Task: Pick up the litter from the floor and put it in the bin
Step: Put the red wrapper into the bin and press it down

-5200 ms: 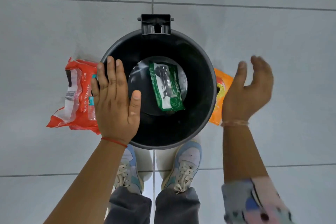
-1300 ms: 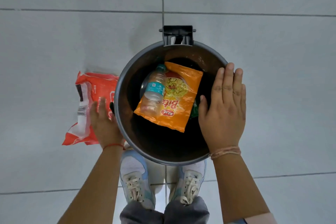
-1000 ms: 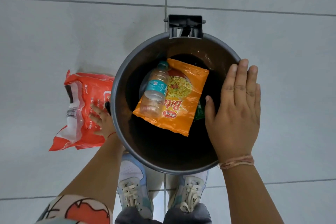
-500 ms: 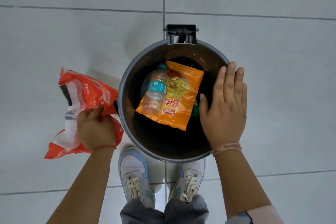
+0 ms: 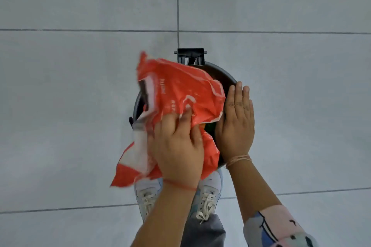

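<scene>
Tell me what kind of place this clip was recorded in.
Probably indoors, in a home or office room, though I cannot tell which. The floor is large pale grey tiles with thin grout lines, and a round dark pedal-type bin stands on it. Nothing else of the room is in view.

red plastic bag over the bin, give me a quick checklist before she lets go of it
1. Grip: left hand is closed on the crumpled red plastic bag: ok.
2. Bag over the opening: most of it hangs above the round black plastic bin, but the lower left corner trails outside the rim: not ok.
3. Bin steadied: right hand lies flat at the right rim: ok.
4. Room inside: the bag hides nearly all the interior: cannot tell.
5. Other litter on the grey tiled floor: none visible: ok.
6. Feet: white lace-up shoes stand at the bin's near edge, under the bag: ok.
</scene>
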The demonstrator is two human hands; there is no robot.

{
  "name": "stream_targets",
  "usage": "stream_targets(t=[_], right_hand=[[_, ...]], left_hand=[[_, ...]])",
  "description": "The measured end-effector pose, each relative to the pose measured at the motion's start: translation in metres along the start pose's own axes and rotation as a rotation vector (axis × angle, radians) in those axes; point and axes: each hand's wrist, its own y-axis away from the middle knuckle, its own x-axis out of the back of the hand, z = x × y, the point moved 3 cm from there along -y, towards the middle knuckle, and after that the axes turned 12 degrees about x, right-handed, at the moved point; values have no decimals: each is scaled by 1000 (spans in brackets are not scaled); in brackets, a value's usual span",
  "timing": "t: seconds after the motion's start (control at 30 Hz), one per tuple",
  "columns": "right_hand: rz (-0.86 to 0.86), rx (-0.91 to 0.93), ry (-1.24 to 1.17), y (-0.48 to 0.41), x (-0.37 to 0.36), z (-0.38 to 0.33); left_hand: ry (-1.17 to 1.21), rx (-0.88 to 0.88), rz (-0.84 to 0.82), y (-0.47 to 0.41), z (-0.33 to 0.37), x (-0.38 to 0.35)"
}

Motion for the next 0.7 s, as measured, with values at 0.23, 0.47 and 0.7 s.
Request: stream_targets(t=[0.23, 0.47, 0.7], right_hand=[[58, -17, -151, 0, 4, 6], [29, -22, -141, 1, 3, 3], [-59, -12, -67, -1, 3, -1]], left_hand=[[-316, 300, -437, -1, -38, -87], [-518, 334, -744, 10, -57, -118], [-413, 211, -638, 0, -40, -104]])
